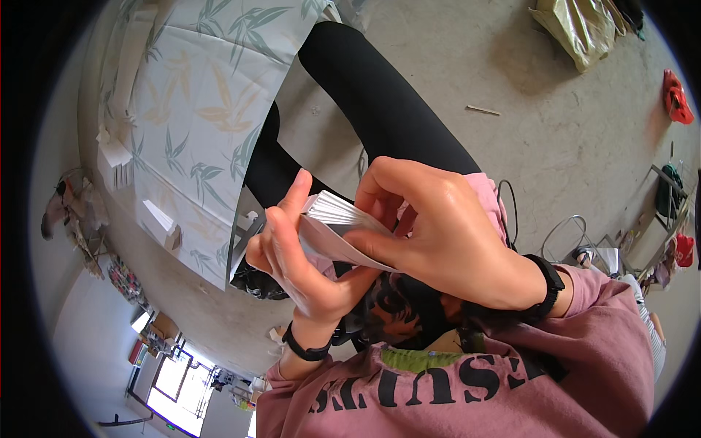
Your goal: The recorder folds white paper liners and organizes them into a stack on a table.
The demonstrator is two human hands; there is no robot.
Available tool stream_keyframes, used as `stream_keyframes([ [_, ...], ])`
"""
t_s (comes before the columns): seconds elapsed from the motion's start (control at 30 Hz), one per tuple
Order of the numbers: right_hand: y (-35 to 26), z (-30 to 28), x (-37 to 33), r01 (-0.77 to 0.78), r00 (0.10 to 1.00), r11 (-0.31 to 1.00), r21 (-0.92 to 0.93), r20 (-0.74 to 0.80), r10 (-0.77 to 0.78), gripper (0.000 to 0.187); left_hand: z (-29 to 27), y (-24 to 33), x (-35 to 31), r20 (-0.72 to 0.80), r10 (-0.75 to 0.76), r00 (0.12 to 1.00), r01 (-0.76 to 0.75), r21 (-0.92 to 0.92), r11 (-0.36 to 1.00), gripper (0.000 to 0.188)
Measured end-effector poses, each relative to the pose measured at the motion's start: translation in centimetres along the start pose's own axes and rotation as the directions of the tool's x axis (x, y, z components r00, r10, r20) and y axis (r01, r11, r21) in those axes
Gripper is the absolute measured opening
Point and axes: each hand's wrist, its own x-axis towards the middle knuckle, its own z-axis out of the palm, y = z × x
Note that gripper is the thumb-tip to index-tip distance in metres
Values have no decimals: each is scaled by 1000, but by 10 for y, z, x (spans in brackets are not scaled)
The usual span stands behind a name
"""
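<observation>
A small stack of white folded papers point(337, 232) is held up in front of my chest, its layered edges fanned slightly at the upper end. My left hand point(305, 271) supports it from the left side, with the thumb along its lower edge and some fingertips raised beyond it. My right hand point(449, 226) pinches the right end, the thumb on the near face and the curled fingers behind. The far side of the stack is hidden from view.
At the left, a table covered with a leaf-patterned cloth point(186, 142) bears white folded-paper stacks point(162, 217) near its edge. My black-clad leg point(391, 102) stretches beside it. A gold bag point(580, 33), a red bag point(677, 98) and a thin stick point(483, 111) lie on the floor.
</observation>
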Motion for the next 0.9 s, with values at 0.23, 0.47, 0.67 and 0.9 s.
stream_keyframes([
  [0.23, 4, 0, 0, 138, 986, 986, -88, -80, -145, 17, 12, -5, 1, -131, 99, 986, -75, 176, 981, 102],
  [0.47, 5, 3, -1, 171, 979, 980, -105, -95, -181, 14, 1, 7, 1, -11, 33, 999, -32, 67, 997, 108],
  [0.67, 11, 3, 2, 223, 964, 946, -236, -89, -250, 8, 7, -7, -2, -86, 96, 992, -79, 189, 979, 100],
  [0.9, -1, -5, 1, 12, 999, 1000, 14, -52, -11, 8, -3, 11, 7, 57, 30, 998, -38, 140, 989, 115],
])
